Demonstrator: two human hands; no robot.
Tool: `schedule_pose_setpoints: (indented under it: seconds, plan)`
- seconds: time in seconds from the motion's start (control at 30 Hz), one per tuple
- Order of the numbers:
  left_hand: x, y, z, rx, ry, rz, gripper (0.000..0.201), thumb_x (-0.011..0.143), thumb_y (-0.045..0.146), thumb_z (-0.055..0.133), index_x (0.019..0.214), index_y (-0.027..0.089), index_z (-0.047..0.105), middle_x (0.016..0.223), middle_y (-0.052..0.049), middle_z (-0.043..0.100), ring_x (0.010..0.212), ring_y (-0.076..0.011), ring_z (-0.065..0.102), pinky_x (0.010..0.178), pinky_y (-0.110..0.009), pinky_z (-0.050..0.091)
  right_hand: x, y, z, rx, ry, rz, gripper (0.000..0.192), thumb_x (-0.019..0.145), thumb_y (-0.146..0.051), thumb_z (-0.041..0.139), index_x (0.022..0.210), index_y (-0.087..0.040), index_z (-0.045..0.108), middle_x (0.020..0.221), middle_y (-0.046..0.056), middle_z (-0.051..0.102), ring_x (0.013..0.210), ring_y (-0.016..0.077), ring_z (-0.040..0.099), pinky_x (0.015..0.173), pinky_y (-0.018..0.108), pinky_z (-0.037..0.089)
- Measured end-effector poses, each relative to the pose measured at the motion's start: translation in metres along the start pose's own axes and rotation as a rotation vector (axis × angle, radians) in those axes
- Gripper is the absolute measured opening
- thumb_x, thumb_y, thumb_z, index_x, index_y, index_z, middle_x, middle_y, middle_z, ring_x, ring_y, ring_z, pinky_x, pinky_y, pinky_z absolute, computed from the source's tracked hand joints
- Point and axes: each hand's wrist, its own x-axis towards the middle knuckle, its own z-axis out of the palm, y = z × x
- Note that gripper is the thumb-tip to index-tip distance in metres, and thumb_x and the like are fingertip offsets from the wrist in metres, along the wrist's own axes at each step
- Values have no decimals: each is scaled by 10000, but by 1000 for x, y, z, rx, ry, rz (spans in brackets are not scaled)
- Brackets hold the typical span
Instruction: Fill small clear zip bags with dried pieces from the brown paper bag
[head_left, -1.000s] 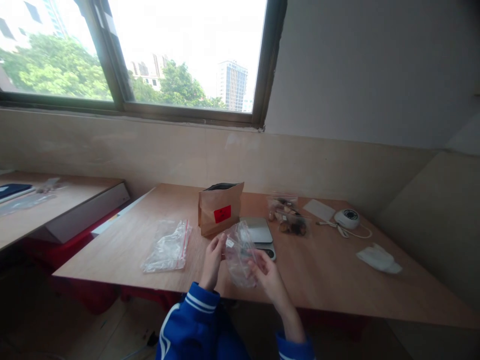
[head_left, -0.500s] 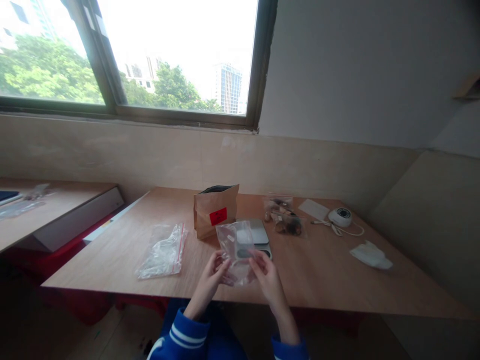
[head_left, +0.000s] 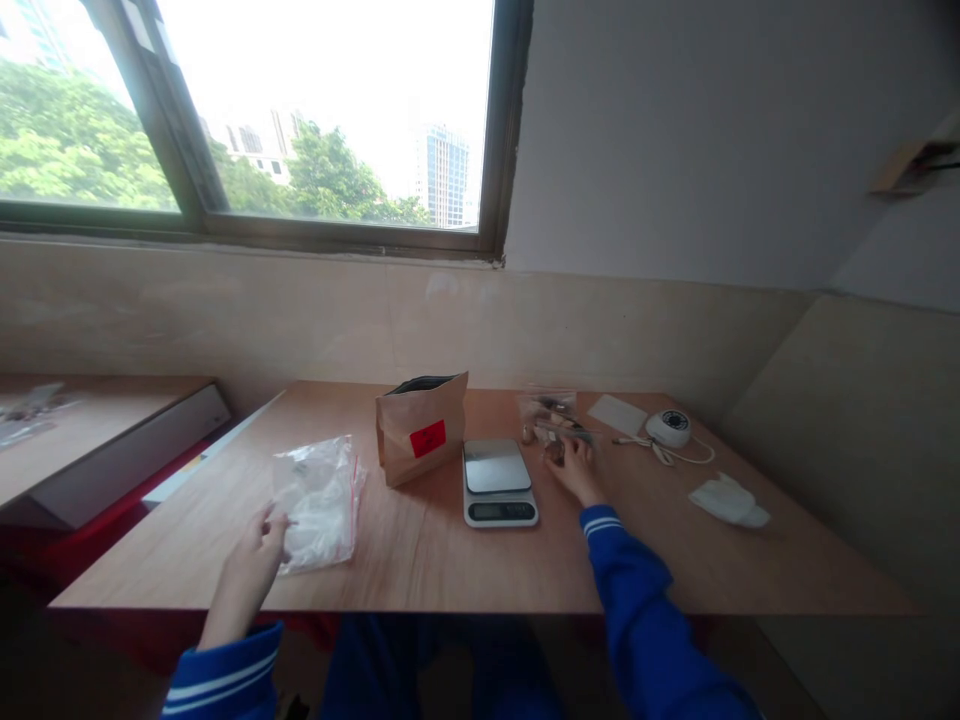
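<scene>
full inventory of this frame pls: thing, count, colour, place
light wooden table: 1, tan, centre.
brown paper pouch with red label: 1, standing upright behind and left of the scale.
digital kitchen scale: 1, silver and white, table centre.
pile of clear zip bags with red strips: 1 pile, left part of the table.
clear bags of brown pieces: count unclear, right of the scale.
white flat card: 1, far right of the table.
round white device with cable: 1, beside the card.
crumpled white tissue: 1, right edge.
second wooden desk: 1, far left.
window: 1, dark frame, above.
left hand: on the zip bag pile.
right hand: at the bags of brown pieces.
</scene>
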Motion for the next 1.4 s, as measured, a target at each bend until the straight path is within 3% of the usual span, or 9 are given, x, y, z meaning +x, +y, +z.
schedule_pose_setpoints:
  seconds: [0.17, 0.3, 0.43, 0.6, 0.67, 0.8, 1.03, 1.17, 1.4]
  plan:
    - [-3, 2, 16, 404, 131, 110, 735, 853, 520, 309, 1374, 15, 425, 1243, -300, 523, 1134, -436, 528, 905, -549, 415, -1, 2, -5, -54, -16, 25, 300, 685, -206, 638, 975, -142, 679, 1086, 190, 617, 1120, 371, 504, 966, 500, 349]
    - [-29, 20, 22, 471, 185, 210, 563, 880, 454, 327, 1322, 168, 526, 1436, -226, 379, 1234, -459, 437, 936, -625, 367, 0, 1, -28, 8, 26, 49, 296, 779, -309, 565, 988, -136, 682, 982, 172, 680, 995, 334, 587, 905, 479, 408]
    - [-53, 44, 41, 187, 259, 307, 433, 859, 399, 377, 1139, 177, 621, 1341, -164, 505, 1206, -370, 488, 1008, -544, 362, -24, -27, -61, 571, 119, 131, 476, 805, -513, 540, 1061, -130, 659, 1045, 164, 704, 951, 300, 641, 836, 417, 484]
    - [-93, 76, 87, -450, -357, 291, 465, 801, 568, 496, 1077, 221, 636, 1156, -105, 641, 977, -275, 624, 828, -396, 501, -98, -92, -70, 945, -38, 415, 441, 745, -602, 608, 931, -217, 718, 1034, 86, 729, 1037, 292, 635, 884, 393, 494]
    - [-110, 83, 101, -588, -534, 230, 523, 776, 608, 535, 1117, 224, 637, 1170, -108, 640, 958, -258, 627, 784, -357, 508, -127, -110, -58, 1025, -120, 501, 447, 717, -612, 638, 946, -236, 717, 1068, 69, 723, 1075, 291, 624, 915, 394, 490]
    - [-128, 84, 109, -717, -791, 135, 390, 723, 542, 666, 912, 201, 660, 837, -60, 673, 752, -199, 611, 659, -293, 494, -158, -121, -31, 1088, -228, 540, 472, 733, -600, 632, 1016, -226, 687, 1145, 84, 691, 1136, 294, 592, 932, 403, 482]
    - [-128, 76, 117, -780, -503, 56, 468, 588, 518, 781, 670, 194, 453, 506, 66, 500, 416, -72, 441, 408, -186, 337, -165, -135, -38, 936, -114, 358, 414, 835, -596, 502, 990, -225, 602, 970, 88, 670, 824, 227, 627, 731, 343, 510]
    - [-138, 77, 121, -824, -495, 8, 454, 614, 504, 768, 667, 189, 446, 575, 33, 564, 548, -129, 567, 510, -231, 459, -179, -164, -46, 933, -363, 121, 322, 897, -486, 480, 965, -205, 621, 878, 57, 658, 776, 191, 621, 706, 300, 511]
    - [-140, 64, 125, -883, -492, 39, 426, 661, 539, 721, 695, 173, 506, 652, 30, 541, 618, -113, 536, 594, -231, 455, -193, -174, -35, 870, -365, -25, 205, 894, -327, 532, 965, -198, 675, 931, 73, 629, 805, 192, 637, 694, 280, 542]
